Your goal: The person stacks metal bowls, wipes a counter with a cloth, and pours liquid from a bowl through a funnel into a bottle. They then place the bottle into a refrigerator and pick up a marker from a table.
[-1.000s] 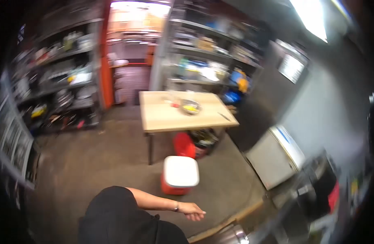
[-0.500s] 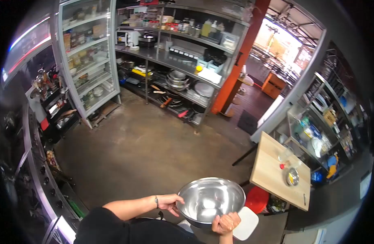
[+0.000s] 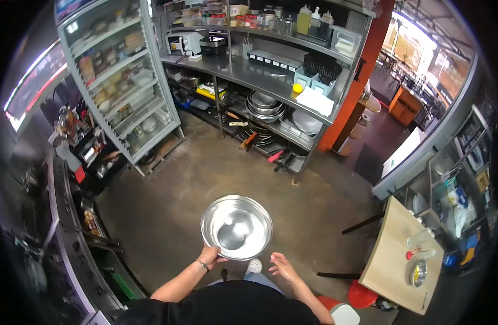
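A large, shiny metal mixing bowl is held out over the floor, its inside facing up toward me. My left hand grips its near left rim, thumb inside the edge and fingers underneath. My right hand is apart from the bowl, to the right of its near rim, with the fingers loosely spread and nothing in them. Inside the bowl only bright reflections show.
A steel shelf rack with pans and bowls stands ahead, beside a glass-door fridge. Cooking equipment lines the left. A wooden table at right holds a small metal bowl; a red bin sits under its edge.
The mixing bowl has moved left and forward with my left hand. My right hand has let go of its rim. The view has turned left, toward the shelves.
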`<action>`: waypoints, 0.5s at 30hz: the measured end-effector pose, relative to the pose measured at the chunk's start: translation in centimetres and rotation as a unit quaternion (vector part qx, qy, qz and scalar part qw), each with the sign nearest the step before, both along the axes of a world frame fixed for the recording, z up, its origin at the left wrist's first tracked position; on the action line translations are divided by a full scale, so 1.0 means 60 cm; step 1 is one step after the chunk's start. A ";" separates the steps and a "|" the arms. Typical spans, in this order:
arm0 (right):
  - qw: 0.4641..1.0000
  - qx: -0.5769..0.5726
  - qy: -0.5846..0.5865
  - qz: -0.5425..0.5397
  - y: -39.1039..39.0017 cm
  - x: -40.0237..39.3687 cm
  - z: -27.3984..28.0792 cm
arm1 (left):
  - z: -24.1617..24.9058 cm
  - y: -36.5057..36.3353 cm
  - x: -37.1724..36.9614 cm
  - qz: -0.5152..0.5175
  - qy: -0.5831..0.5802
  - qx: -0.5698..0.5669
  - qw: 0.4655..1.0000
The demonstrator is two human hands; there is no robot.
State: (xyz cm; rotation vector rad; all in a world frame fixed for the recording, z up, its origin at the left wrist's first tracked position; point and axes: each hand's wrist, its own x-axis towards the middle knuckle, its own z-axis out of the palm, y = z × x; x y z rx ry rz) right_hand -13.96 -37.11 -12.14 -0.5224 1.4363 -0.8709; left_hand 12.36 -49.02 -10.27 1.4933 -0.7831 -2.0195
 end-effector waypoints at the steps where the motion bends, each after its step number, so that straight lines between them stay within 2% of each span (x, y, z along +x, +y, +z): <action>1: 0.999 -0.013 0.001 0.045 -0.040 -0.014 -0.002 | 0.011 -0.035 -0.014 0.034 -0.009 0.001 0.999; 2: 0.999 -0.012 -0.008 0.042 -0.075 -0.025 -0.004 | 0.017 -0.061 -0.022 0.070 -0.017 0.007 0.997; 4: 0.998 0.009 -0.011 0.055 -0.156 -0.052 -0.004 | 0.011 -0.118 -0.026 0.074 -0.005 0.018 0.997; 6: 0.998 0.012 -0.030 0.055 -0.235 -0.074 0.005 | 0.030 -0.162 -0.039 0.135 -0.008 0.039 0.990; 8: 0.995 -0.027 -0.097 0.027 -0.324 -0.088 0.026 | 0.017 -0.207 -0.036 0.146 -0.003 0.044 0.988; 10: 0.995 -0.030 -0.093 0.035 -0.414 -0.102 0.030 | 0.025 -0.257 -0.045 0.165 -0.012 0.040 0.986; 12: 0.995 -0.036 -0.092 0.035 -0.496 -0.117 0.017 | -0.007 -0.316 -0.039 0.158 -0.009 0.051 0.986; 15: 0.989 -0.013 -0.141 -0.031 -0.627 -0.137 -0.012 | -0.024 -0.423 -0.046 0.152 -0.020 0.049 0.987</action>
